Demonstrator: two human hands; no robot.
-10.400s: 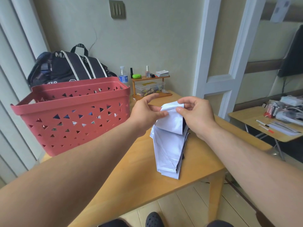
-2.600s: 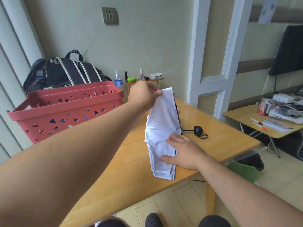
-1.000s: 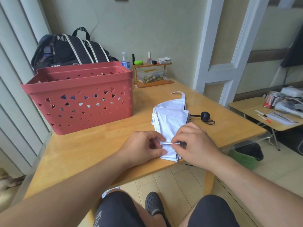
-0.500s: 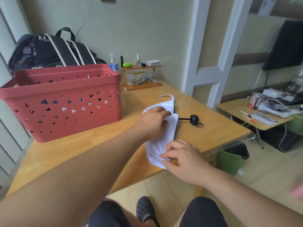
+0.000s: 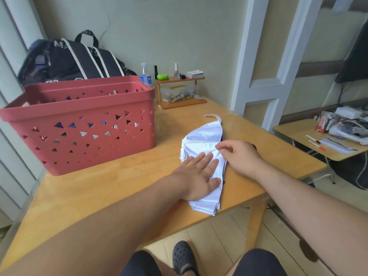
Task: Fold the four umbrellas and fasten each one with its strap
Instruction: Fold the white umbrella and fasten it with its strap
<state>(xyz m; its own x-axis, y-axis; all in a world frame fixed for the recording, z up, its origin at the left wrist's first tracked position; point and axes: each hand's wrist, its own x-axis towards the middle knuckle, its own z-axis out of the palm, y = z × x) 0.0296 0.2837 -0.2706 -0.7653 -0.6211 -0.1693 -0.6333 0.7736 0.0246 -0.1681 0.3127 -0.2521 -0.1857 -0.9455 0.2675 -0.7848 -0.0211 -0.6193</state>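
Note:
A white folding umbrella (image 5: 201, 140) lies flat on the wooden table (image 5: 119, 188), its canopy gathered in pleats, its near end at the table's front edge. Its white strap (image 5: 214, 117) curls loose at the far end. My left hand (image 5: 199, 176) presses flat on the near half of the canopy, fingers straight. My right hand (image 5: 239, 156) sits at the umbrella's right edge, fingers curled, fingertips pinching a fold of the white fabric. The umbrella's black handle is hidden behind my right hand.
A red perforated basket (image 5: 79, 124) stands on the table's left, with things inside showing through the holes. A small wooden shelf (image 5: 179, 90) with bottles stands at the back. A low side table (image 5: 322, 140) with clutter stands to the right.
My left hand has slid back from the far part of the canopy and lies flat on its near half. My right hand has moved up from the near end to the umbrella's right edge.

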